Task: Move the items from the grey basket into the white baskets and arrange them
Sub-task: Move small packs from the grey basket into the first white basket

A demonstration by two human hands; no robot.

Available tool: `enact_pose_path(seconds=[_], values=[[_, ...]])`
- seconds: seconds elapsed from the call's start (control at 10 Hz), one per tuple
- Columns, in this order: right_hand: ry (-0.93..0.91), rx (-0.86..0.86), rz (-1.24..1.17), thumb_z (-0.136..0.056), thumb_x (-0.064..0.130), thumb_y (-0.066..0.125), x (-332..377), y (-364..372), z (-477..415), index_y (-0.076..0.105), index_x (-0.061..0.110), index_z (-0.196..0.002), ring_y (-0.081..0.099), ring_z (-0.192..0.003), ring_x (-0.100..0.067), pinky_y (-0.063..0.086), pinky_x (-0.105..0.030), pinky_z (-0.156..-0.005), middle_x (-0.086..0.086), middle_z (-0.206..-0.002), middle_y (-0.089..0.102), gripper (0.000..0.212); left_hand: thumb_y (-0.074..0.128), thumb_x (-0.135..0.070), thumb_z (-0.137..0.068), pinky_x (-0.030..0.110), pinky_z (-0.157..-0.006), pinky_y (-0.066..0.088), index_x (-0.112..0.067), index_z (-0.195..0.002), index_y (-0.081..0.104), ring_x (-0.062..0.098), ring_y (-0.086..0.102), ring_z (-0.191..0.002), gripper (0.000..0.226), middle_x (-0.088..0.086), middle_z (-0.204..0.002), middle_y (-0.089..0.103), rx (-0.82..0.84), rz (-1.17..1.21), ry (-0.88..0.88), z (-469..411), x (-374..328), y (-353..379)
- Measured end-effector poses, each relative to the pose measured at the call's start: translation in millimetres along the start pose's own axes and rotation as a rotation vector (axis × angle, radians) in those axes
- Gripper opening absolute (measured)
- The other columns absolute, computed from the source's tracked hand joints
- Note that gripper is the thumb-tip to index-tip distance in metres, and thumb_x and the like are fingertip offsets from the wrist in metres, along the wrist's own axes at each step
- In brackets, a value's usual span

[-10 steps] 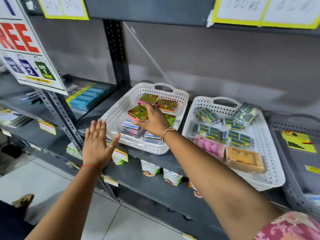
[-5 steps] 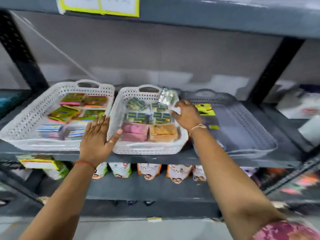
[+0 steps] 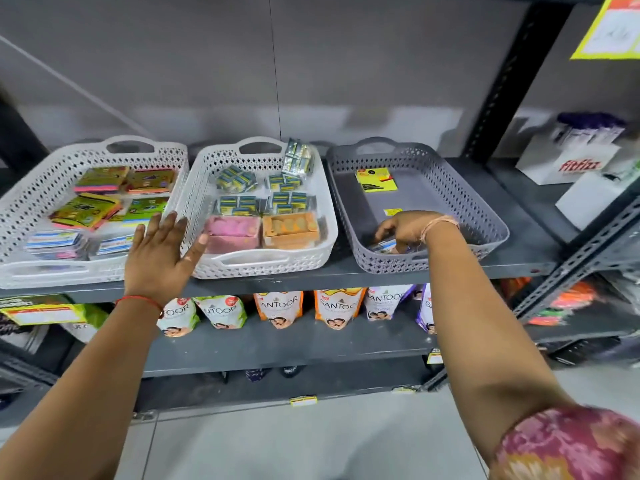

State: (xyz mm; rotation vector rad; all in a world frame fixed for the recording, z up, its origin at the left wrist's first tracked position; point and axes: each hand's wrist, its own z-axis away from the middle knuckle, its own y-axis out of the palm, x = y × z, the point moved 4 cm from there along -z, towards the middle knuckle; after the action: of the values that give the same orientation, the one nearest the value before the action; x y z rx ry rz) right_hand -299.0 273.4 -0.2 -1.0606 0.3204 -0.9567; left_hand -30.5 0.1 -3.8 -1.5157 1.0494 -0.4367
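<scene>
The grey basket (image 3: 485, 220) stands on the shelf at the right. It holds a yellow label (image 3: 375, 180) at the back and a small blue-and-white packet (image 3: 382, 245) in its front left corner. My right hand (image 3: 408, 228) reaches into that corner with its fingers curled over the packet. The left white basket (image 3: 20, 202) holds colourful flat packs. The middle white basket (image 3: 327, 216) holds blue-yellow packets, a pink box and an orange box. My left hand (image 3: 159, 258) is spread flat at the front where the two white baskets meet.
Soap pouches (image 3: 280, 306) line the shelf below. A white box (image 3: 571, 164) and other goods sit on the neighbouring shelf at the right, past a black upright (image 3: 502, 81). One packet bundle (image 3: 298, 157) leans on the middle basket's back rim.
My right hand has gone from the left white basket, past the middle one, down into the grey basket's front corner. My view has turned right. The left hand stays at the baskets' front.
</scene>
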Motion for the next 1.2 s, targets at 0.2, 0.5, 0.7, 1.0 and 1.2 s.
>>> enact_pose_path(seconds=[0.2,0.5,0.7,1.0,1.2], values=[[0.077,-0.239,-0.109,-0.084,0.009,0.065,-12,-9,-7,0.064,0.011,-0.117,0.059,-0.092,-0.025,0.049,-0.026,-0.075,-0.012,-0.123,0.064,0.034,0.007,-0.069,-0.069,0.044,-0.119,0.005,-0.004,-0.137,0.036,0.030,0.013,-0.144,0.098,0.017,-0.152,0.027,0.009,0.000,0.002,0,0,-1],[0.068,-0.291,-0.028,-0.067,0.014,0.080,-8,-7,-2,0.061,0.008,-0.120,0.060,-0.107,-0.029,0.047,-0.030,-0.091,-0.013,-0.121,0.064,0.057,0.005,-0.069,-0.068,0.043,-0.119,0.004,-0.005,-0.138,0.034,0.028,0.011,-0.145,0.099,0.015,-0.153,0.025,0.016,-0.007,0.003,0,2,1],[-0.070,-0.524,-0.121,-0.066,0.018,0.082,36,-49,1,0.062,0.007,-0.119,0.061,-0.101,-0.030,0.047,-0.030,-0.086,-0.016,-0.116,0.066,0.057,0.006,-0.069,-0.067,0.040,-0.120,0.004,-0.007,-0.141,0.028,0.025,0.008,-0.145,0.099,0.013,-0.154,0.022,0.014,0.055,0.009,0,7,-5],[-0.458,-0.576,-0.242,-0.065,0.018,0.081,218,-65,-27,0.064,0.007,-0.116,0.063,-0.104,-0.027,0.046,-0.030,-0.088,-0.014,-0.116,0.068,0.054,0.014,-0.069,-0.069,0.041,-0.120,0.004,-0.007,-0.141,0.027,0.025,0.010,-0.145,0.096,0.015,-0.153,0.024,-0.174,0.018,-0.215,25,107,-48],[-0.662,-0.390,-0.197,-0.067,0.023,0.080,345,-25,-51,0.067,0.009,-0.112,0.065,-0.100,-0.025,0.048,-0.029,-0.084,-0.013,-0.111,0.071,0.049,0.014,-0.073,-0.065,0.040,-0.120,0.004,-0.008,-0.143,0.024,0.025,0.007,-0.145,0.102,0.014,-0.155,0.018,-0.151,0.007,-0.337,32,156,-61]])
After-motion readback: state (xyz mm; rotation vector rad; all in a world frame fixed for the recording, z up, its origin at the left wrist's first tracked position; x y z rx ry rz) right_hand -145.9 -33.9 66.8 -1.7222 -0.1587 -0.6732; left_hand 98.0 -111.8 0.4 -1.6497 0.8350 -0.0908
